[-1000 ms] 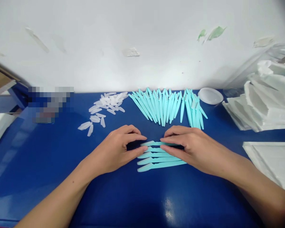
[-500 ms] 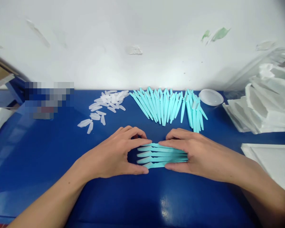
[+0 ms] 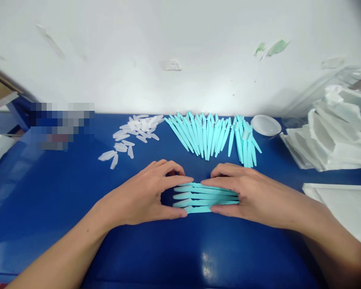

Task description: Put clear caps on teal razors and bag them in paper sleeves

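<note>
Several turquoise eyebrow razors lie side by side in a row on the blue table, blade ends to the left. My left hand closes around the row at the blade ends, index finger at the far side and thumb at the near side. Around the handles, my right hand grips the same row between thumb and fingers, covering the handle tips. Beyond my hands a larger fan of turquoise razors is spread near the wall. Left of that fan sits a loose pile of translucent white blade caps.
A round translucent lid rests by the wall, right of the fanned razors. White paper packets are heaped at the right, with a white tray in front of them. A blurred patch hides something at the far left of the blue table.
</note>
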A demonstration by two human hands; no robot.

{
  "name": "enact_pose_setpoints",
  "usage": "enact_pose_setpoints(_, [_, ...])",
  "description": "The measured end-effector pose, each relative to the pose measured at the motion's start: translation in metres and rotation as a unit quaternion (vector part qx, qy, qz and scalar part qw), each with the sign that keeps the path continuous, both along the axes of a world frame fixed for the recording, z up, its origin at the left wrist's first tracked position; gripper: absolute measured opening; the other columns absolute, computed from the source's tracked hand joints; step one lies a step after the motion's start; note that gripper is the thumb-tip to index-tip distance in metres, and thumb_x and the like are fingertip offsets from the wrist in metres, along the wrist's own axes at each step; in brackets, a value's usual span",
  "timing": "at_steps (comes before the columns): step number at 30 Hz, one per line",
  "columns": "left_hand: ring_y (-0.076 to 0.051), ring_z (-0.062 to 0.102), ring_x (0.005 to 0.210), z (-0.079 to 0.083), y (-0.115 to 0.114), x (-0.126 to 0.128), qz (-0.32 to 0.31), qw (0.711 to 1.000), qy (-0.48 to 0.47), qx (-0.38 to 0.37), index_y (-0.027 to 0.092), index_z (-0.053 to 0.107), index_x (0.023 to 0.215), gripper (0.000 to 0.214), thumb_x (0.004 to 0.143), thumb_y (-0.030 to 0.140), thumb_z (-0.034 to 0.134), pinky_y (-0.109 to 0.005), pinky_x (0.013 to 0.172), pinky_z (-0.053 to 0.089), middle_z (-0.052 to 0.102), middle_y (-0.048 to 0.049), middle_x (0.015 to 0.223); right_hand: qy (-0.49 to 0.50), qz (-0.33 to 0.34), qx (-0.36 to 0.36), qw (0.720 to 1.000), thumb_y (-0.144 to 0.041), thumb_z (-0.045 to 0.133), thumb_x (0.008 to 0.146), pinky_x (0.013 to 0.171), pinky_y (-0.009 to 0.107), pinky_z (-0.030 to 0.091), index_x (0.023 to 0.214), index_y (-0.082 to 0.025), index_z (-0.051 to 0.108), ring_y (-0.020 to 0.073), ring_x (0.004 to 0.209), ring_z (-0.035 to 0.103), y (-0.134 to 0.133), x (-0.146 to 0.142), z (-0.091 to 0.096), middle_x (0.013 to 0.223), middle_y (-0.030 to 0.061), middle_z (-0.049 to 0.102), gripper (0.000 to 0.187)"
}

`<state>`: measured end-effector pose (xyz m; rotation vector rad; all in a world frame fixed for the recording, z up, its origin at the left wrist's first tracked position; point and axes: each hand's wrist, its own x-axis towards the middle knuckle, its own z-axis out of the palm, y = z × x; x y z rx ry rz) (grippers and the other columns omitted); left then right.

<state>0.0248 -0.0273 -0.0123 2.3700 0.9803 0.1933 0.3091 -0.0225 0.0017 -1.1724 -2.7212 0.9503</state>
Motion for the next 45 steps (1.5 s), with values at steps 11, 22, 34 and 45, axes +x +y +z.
enact_pose_setpoints(11, [-0.030, 0.047, 0.123, 0.001, 0.003, 0.001, -0.046, 0.998, 0.027, 0.033, 0.042, 0.063, 0.134, 0.044, 0.090, 0.049, 0.071, -0.046, 0.098, 0.043, 0.053, -0.0032, 0.145, -0.027, 0.016, 0.016, 0.999, -0.036, 0.069, 0.091, 0.077, 0.032, 0.049, 0.115, -0.036, 0.071, 0.0179, 0.092, 0.063, 0.000, 0.003, 0.003, 0.114, 0.0018, 0.059, 0.024])
enact_pose_setpoints(22, [-0.033, 0.042, 0.133, -0.004, 0.002, 0.004, -0.094, 0.993, 0.023, 0.070, 0.040, 0.060, 0.137, 0.040, 0.098, 0.047, 0.062, -0.050, 0.103, 0.036, 0.046, 0.0002, 0.158, -0.008, 0.010, 0.023, 1.000, -0.036, 0.068, 0.093, 0.078, 0.031, 0.050, 0.128, -0.033, 0.067, 0.0176, 0.092, 0.065, 0.003, 0.008, 0.000, 0.115, 0.0032, 0.063, 0.036])
enact_pose_setpoints(34, [-0.029, 0.052, 0.126, 0.007, 0.000, 0.003, -0.061, 0.996, -0.036, 0.048, 0.037, 0.067, 0.131, 0.042, 0.091, 0.051, 0.069, -0.044, 0.103, 0.045, 0.055, -0.0031, 0.150, 0.035, -0.087, 0.054, 0.994, -0.047, 0.060, 0.096, 0.063, 0.028, 0.044, 0.104, -0.026, 0.077, 0.0146, 0.069, 0.063, 0.017, 0.001, 0.005, 0.086, 0.0015, 0.072, 0.028])
enact_pose_setpoints(45, [-0.020, 0.067, 0.081, 0.013, 0.042, -0.079, 0.367, 0.898, -0.012, 0.241, 0.023, 0.078, 0.105, 0.033, 0.095, 0.048, 0.059, -0.031, 0.075, 0.050, 0.075, -0.0042, 0.103, -0.078, -0.222, 0.195, 0.952, -0.050, 0.068, 0.086, 0.077, 0.037, 0.050, 0.095, -0.017, 0.075, 0.0283, 0.087, 0.070, 0.098, -0.087, -0.005, 0.077, 0.0086, 0.074, 0.035])
